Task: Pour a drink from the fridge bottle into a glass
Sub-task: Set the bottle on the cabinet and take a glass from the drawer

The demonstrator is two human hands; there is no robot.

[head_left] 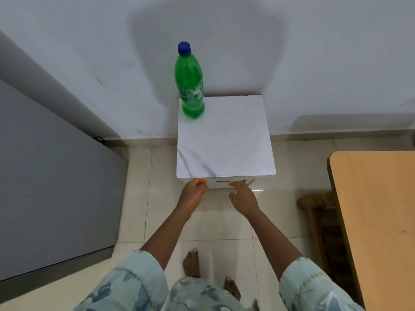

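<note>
Bottle [190,81], green with a blue cap [184,48], is standing upright at the 11 o'clock corner of the white marble-look stand [226,140], close to the wall [224,41] and well apart from both hands. Its cap is sitting on the neck, and a label is wrapping the lower body.

At 6 o'clock of the stand's top, both hands are reaching to its near edge. The left hand [193,192] is curling its fingers loosely into a half fist, gripping nothing, its knuckles sitting just at the edge. The right hand [243,196] is spreading its fingers, open and empty, with the fingertips lying against the stand's front face just below the top, by a small dark slot there.

Pale patterned sleeves are covering the upper arms at 6 o'clock of the view, and two bare feet are showing on the glossy tiled floor [139,187] between them. A grey fridge [51,176] is filling the 9 o'clock side. A wooden table [379,209] is cutting in at 3 o'clock, with a dark wooden bench half hidden beside it.
</note>
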